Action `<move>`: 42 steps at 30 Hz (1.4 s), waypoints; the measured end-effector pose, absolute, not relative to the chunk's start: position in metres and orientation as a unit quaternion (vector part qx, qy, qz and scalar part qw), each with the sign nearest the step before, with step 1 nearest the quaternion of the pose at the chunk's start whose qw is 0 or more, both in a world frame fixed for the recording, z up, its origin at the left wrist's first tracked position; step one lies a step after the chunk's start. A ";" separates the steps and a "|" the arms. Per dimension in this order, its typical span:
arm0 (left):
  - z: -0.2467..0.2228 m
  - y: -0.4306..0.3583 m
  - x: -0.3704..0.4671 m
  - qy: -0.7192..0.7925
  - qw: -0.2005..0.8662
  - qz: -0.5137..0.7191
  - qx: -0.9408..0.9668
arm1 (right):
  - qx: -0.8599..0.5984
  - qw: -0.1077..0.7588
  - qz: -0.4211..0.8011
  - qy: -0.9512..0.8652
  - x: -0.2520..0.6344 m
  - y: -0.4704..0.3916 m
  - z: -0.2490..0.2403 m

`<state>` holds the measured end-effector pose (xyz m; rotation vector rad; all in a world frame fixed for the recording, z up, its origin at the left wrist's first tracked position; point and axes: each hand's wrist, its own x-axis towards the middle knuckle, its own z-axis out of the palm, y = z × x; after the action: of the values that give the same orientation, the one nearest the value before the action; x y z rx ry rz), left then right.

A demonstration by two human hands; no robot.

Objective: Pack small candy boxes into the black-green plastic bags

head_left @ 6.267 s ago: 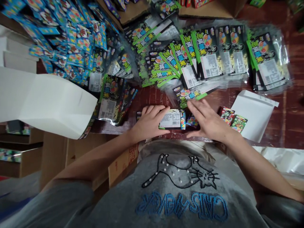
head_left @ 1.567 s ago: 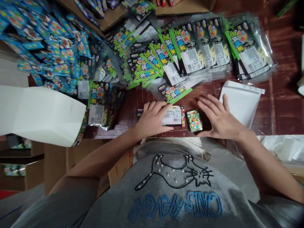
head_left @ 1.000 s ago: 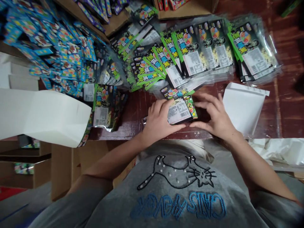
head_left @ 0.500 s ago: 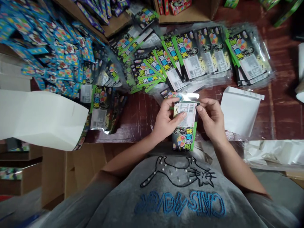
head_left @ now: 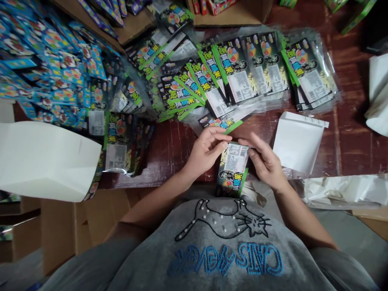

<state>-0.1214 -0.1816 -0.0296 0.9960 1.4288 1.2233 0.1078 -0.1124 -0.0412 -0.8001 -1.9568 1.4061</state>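
A black and green candy packet (head_left: 233, 161) with a white label lies at the table's front edge, its lower end over the edge by the grey shirt. My left hand (head_left: 207, 149) is at its upper left corner, thumb and fingers closed on that corner. My right hand (head_left: 263, 159) touches the upper right edge, thumb bent at the side and forefinger stretched along the top. Just beyond the hands lies another black and green packet (head_left: 224, 121), near a fanned row of similar packets (head_left: 239, 76) in clear film.
A white paper pouch (head_left: 298, 143) lies to the right, with crumpled white plastic (head_left: 342, 190) below it. At left stand a pile of blue packets (head_left: 60, 68) and a white curved card (head_left: 45, 161). Open cardboard boxes (head_left: 233, 18) are at the back.
My left thumb has drawn back from the label to the packet's top corner. My right forefinger has stretched out over the top edge, and the glare there is gone. The view has shifted slightly.
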 end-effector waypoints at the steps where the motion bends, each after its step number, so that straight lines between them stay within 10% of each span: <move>1: -0.028 -0.180 -0.122 0.586 0.490 0.490 0.420 | -0.317 0.304 0.537 -0.720 0.109 -0.114 -0.042; 16: 0.008 -0.135 -0.118 0.564 0.541 0.342 0.522 | -0.463 0.282 0.740 -0.398 0.114 -0.102 -0.020; 23: -0.003 -0.128 -0.103 0.480 0.535 0.336 0.609 | -0.373 0.234 0.643 -0.627 0.165 -0.094 -0.005; 30: -0.009 -0.069 -0.058 0.376 0.460 0.220 0.774 | -0.471 0.224 0.204 -0.829 0.251 0.034 -0.006; 42: -0.020 -0.049 -0.033 0.360 0.459 0.132 0.802 | -0.390 0.101 0.321 -0.857 0.258 0.081 -0.027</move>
<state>-0.0331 -0.0487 -0.0198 1.9743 0.8867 0.3250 0.2580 0.0810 -0.0273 -1.1518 -2.5333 0.9476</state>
